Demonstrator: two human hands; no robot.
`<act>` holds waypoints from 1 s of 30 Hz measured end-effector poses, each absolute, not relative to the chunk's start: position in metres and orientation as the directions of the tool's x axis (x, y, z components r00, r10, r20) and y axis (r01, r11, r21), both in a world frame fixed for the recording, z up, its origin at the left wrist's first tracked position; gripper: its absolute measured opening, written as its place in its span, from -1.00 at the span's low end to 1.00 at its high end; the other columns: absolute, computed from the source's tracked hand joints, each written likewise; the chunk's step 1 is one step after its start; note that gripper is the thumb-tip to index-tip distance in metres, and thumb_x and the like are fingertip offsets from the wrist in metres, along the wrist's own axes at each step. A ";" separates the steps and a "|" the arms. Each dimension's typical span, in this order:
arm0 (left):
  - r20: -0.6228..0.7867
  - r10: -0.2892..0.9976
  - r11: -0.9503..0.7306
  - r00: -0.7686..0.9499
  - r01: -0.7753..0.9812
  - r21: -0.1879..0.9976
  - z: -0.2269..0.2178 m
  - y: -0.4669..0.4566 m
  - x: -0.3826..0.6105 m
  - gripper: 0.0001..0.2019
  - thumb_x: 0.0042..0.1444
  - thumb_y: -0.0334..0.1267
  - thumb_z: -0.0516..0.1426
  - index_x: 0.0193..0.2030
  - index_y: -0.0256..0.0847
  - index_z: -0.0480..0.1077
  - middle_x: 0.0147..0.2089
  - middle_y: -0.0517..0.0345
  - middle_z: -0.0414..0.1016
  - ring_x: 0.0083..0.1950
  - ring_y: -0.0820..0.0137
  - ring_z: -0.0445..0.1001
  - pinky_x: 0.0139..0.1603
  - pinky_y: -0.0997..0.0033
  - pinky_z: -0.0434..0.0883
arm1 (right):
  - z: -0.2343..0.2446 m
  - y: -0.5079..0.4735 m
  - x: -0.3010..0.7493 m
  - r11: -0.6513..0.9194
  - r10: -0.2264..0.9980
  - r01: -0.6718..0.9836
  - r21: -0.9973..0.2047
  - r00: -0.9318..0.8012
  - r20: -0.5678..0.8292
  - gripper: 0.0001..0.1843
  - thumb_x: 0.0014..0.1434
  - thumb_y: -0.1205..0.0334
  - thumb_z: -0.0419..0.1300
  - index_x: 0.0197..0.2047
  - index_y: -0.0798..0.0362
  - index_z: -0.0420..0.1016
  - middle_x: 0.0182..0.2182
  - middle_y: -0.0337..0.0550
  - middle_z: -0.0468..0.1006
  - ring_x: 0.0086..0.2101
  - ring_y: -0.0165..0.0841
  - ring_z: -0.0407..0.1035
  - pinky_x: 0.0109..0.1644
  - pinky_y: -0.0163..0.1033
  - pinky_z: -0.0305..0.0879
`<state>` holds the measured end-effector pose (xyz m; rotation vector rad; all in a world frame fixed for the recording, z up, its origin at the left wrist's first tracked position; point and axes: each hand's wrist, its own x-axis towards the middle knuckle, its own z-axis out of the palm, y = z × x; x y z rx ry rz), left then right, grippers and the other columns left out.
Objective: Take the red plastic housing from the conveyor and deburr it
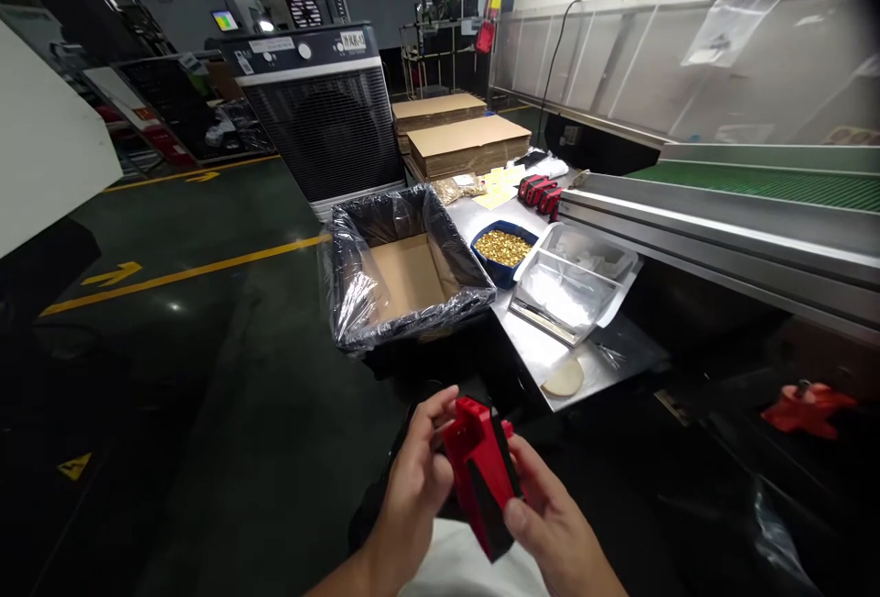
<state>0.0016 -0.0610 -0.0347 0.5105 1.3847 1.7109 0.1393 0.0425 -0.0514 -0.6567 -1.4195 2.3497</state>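
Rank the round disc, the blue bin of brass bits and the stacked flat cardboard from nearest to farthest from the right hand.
From the right hand:
1. Round disc, table's near corner.
2. Blue bin, mid-table beside the lined box.
3. Flat cardboard, far end.

Smooth red and black plastic part; glossy crinkled plastic liner over matt cardboard box; brushed metal table; shiny brass pieces.

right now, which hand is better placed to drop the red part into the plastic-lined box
Left, probably. The left hand grips the red part on the side facing the plastic-lined box, which sits ahead and slightly left. The right hand holds the part's lower end, farther from the box.
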 end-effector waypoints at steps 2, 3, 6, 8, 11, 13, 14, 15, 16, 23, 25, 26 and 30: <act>-0.314 0.784 0.029 -0.535 -0.474 0.880 -0.034 -0.057 0.000 -0.39 0.24 0.28 -0.05 0.27 -0.04 0.23 0.19 -0.05 0.38 0.14 0.06 0.41 0.24 0.07 0.30 | -0.053 0.035 0.135 -0.562 0.477 -0.014 -0.827 -0.822 -0.310 -0.30 0.05 -0.29 0.29 0.17 -0.09 0.40 0.03 0.04 0.53 -0.01 -0.06 0.44 0.14 0.01 0.36; -0.371 0.772 0.060 -0.516 -0.521 0.851 -0.034 -0.055 -0.001 -0.44 0.29 0.23 -0.08 0.25 -0.05 0.26 0.16 -0.03 0.42 0.04 0.12 0.47 0.22 0.06 0.31 | -0.053 0.032 0.133 -0.584 0.466 0.006 -0.812 -0.817 -0.341 -0.26 0.03 -0.35 0.27 0.14 -0.06 0.42 -0.01 0.04 0.55 -0.06 -0.08 0.46 0.08 -0.01 0.38; -0.442 0.756 0.106 -0.483 -0.576 0.811 -0.038 -0.052 0.001 -0.49 0.31 0.19 -0.07 0.21 -0.08 0.29 0.10 -0.02 0.47 -0.07 0.19 0.51 0.12 0.12 0.35 | -0.047 0.026 0.129 -0.604 0.461 0.041 -0.796 -0.797 -0.391 -0.23 0.03 -0.44 0.18 0.10 -0.05 0.45 -0.08 0.01 0.56 -0.17 -0.15 0.45 -0.09 -0.11 0.39; -0.442 0.755 0.089 -0.485 -0.592 0.801 -0.043 -0.051 0.003 -0.47 0.30 0.20 -0.05 0.20 -0.11 0.30 0.10 -0.03 0.48 -0.01 0.16 0.49 0.07 0.16 0.37 | -0.042 0.024 0.129 -0.604 0.475 0.051 -0.795 -0.778 -0.410 -0.25 0.05 -0.45 0.16 0.09 -0.06 0.45 -0.09 -0.01 0.56 -0.17 -0.17 0.43 -0.10 -0.13 0.36; -0.448 0.751 0.068 -0.485 -0.617 0.784 -0.050 -0.051 0.003 -0.45 0.31 0.20 -0.06 0.21 -0.15 0.30 0.07 -0.05 0.50 0.04 0.13 0.46 0.13 0.11 0.35 | -0.036 0.023 0.128 -0.601 0.486 0.068 -0.796 -0.760 -0.432 -0.26 0.05 -0.44 0.16 0.08 -0.06 0.44 -0.08 -0.03 0.56 -0.13 -0.16 0.42 -0.05 -0.13 0.35; -0.444 0.739 0.076 -0.507 -0.592 0.802 -0.052 -0.052 0.003 -0.47 0.32 0.18 -0.07 0.20 -0.14 0.32 0.09 -0.03 0.49 0.10 0.13 0.43 0.21 0.08 0.30 | -0.036 0.024 0.128 -0.590 0.487 0.087 -0.803 -0.755 -0.439 -0.25 0.05 -0.43 0.17 0.10 -0.05 0.43 -0.04 -0.02 0.54 -0.13 -0.16 0.42 -0.05 -0.12 0.36; -0.426 0.734 0.075 -0.529 -0.561 0.825 -0.052 -0.052 0.003 -0.48 0.33 0.17 -0.09 0.20 -0.12 0.32 0.11 -0.03 0.48 0.15 0.12 0.41 0.25 0.08 0.27 | -0.036 0.025 0.128 -0.582 0.491 0.094 -0.808 -0.751 -0.441 -0.24 0.04 -0.44 0.17 0.11 -0.06 0.41 -0.03 -0.01 0.53 -0.13 -0.16 0.42 -0.05 -0.12 0.37; -0.392 0.734 0.068 -0.555 -0.514 0.855 -0.051 -0.054 0.002 -0.48 0.33 0.17 -0.10 0.21 -0.10 0.32 0.15 -0.02 0.45 0.19 0.11 0.38 0.27 0.08 0.26 | -0.037 0.026 0.129 -0.572 0.503 0.100 -0.814 -0.741 -0.444 -0.23 0.04 -0.44 0.18 0.13 -0.06 0.40 -0.03 -0.02 0.53 -0.13 -0.17 0.42 -0.05 -0.12 0.37; -0.341 0.744 0.060 -0.575 -0.450 0.891 -0.050 -0.055 0.002 -0.48 0.32 0.19 -0.09 0.22 -0.08 0.30 0.20 -0.01 0.41 0.24 0.10 0.35 0.29 0.09 0.25 | -0.039 0.027 0.129 -0.559 0.519 0.109 -0.822 -0.727 -0.449 -0.22 0.03 -0.44 0.19 0.15 -0.08 0.37 -0.04 -0.03 0.53 -0.13 -0.17 0.43 -0.04 -0.13 0.38; -0.079 0.827 0.074 -0.557 -0.032 0.997 -0.036 -0.059 0.005 -0.55 0.18 -0.11 0.22 0.21 0.07 0.32 0.30 0.16 0.27 0.31 0.17 0.26 0.36 0.20 0.21 | -0.053 0.029 0.130 -0.499 0.609 0.042 -0.866 -0.693 -0.385 -0.25 0.11 -0.22 0.28 0.29 -0.19 0.21 -0.07 -0.09 0.53 -0.07 -0.17 0.46 -0.02 -0.11 0.48; -0.067 0.807 0.080 -0.586 -0.003 0.997 -0.032 -0.055 0.008 -0.70 0.21 -0.19 0.18 0.08 0.04 0.42 0.21 0.20 0.36 0.23 0.23 0.33 0.29 0.27 0.25 | -0.056 0.029 0.130 -0.477 0.629 0.037 -0.878 -0.683 -0.371 -0.29 0.15 -0.13 0.29 0.31 -0.22 0.18 -0.07 -0.13 0.52 -0.06 -0.22 0.45 0.01 -0.15 0.48; -0.065 0.800 0.083 -0.596 0.004 0.997 -0.031 -0.053 0.009 -0.79 0.22 -0.20 0.17 0.00 0.00 0.47 0.14 0.19 0.41 0.17 0.25 0.37 0.23 0.30 0.29 | -0.057 0.029 0.131 -0.462 0.644 0.042 -0.886 -0.671 -0.368 -0.30 0.16 -0.10 0.30 0.31 -0.23 0.18 -0.06 -0.14 0.51 -0.06 -0.24 0.45 0.02 -0.16 0.47; -0.108 0.768 0.120 -0.632 -0.023 0.992 -0.029 -0.046 0.017 -0.75 0.30 -0.13 0.10 -0.35 -0.16 0.48 -0.26 0.17 0.47 -0.19 0.36 0.41 -0.11 0.41 0.33 | -0.059 0.033 0.132 -0.400 0.681 0.058 -0.915 -0.649 -0.338 -0.29 0.16 -0.05 0.31 0.32 -0.26 0.16 -0.01 -0.16 0.50 -0.02 -0.26 0.44 0.09 -0.18 0.44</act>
